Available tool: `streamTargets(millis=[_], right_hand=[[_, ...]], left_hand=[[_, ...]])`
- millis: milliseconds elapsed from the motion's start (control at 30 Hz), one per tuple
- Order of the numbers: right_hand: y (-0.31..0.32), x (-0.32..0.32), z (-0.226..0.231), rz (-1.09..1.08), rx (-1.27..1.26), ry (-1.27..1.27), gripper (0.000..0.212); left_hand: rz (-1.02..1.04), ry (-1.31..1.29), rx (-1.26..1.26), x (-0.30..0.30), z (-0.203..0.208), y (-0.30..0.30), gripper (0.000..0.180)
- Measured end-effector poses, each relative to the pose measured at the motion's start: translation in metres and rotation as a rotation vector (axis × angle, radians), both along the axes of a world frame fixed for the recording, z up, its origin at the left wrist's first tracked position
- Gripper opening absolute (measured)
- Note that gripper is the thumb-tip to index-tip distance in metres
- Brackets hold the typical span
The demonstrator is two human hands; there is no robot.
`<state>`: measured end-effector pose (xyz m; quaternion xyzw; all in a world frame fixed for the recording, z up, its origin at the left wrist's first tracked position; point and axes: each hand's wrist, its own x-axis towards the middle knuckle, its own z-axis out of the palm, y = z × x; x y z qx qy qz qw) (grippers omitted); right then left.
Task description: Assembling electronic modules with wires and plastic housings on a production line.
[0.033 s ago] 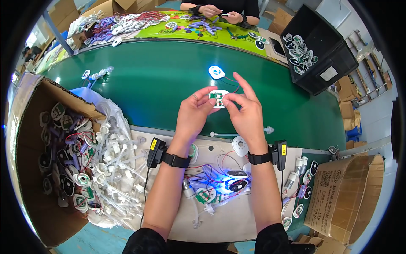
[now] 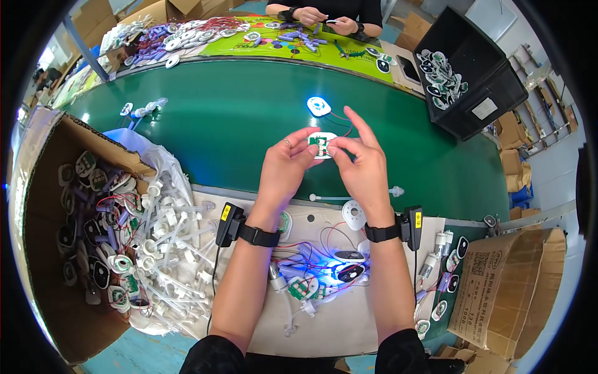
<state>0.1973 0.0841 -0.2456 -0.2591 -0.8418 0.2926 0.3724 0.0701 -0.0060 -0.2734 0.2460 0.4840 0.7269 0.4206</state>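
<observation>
Above the green work surface (image 2: 249, 112), my left hand (image 2: 281, 167) grips a small white disc with a green circuit board (image 2: 321, 141) between thumb and fingers. My right hand (image 2: 362, 167) pinches the board's right side with thumb and forefinger, another finger raised; whether a wire end is in that pinch is hidden. Just beyond lies a white disc (image 2: 318, 106) glowing blue, its thin red wire (image 2: 346, 129) running toward my right hand. Beneath my forearms, a beige board (image 2: 249, 311) carries wired discs, a green circuit board (image 2: 302, 288) and parts lit blue.
At left, a cardboard box (image 2: 43, 249) holds wired discs, beside a pile of white plastic tubes (image 2: 174, 249). A cardboard box (image 2: 504, 293) stands at right. Far right, a black bin (image 2: 464, 118) contains discs. Across the surface, another person's hands (image 2: 324, 20) work near purple cylinders (image 2: 302, 40).
</observation>
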Motion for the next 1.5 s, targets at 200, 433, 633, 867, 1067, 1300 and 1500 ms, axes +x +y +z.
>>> streamTargets(millis=[200, 433, 633, 867, 1067, 1300, 1500], right_hand=[[-0.002, -0.001, -0.001, -0.027, -0.048, -0.011, 0.010], [-0.004, 0.000, 0.000, -0.009, -0.093, 0.021, 0.011], [-0.004, 0.001, 0.002, -0.015, -0.088, 0.057, 0.011], [-0.004, 0.002, 0.004, -0.060, 0.012, 0.016, 0.010], [-0.006, 0.001, 0.003, -0.076, -0.046, 0.021, 0.009], [-0.008, -0.002, 0.003, -0.094, 0.005, 0.017, 0.008], [-0.010, -0.005, 0.002, -0.058, -0.021, 0.042, 0.007]], left_hand=[[0.016, 0.010, -0.033, 0.003, 0.001, 0.002, 0.035], [0.021, -0.020, 0.006, 0.002, -0.001, 0.002, 0.036], [0.005, 0.063, 0.034, 0.001, -0.003, 0.003, 0.034], [0.042, 0.239, 0.069, 0.006, -0.001, 0.003, 0.033], [0.065, 0.291, 0.045, 0.004, -0.001, 0.003, 0.033], [0.095, 0.357, -0.008, 0.004, -0.002, 0.004, 0.033], [0.042, 0.230, 0.046, 0.000, 0.000, 0.002, 0.034]])
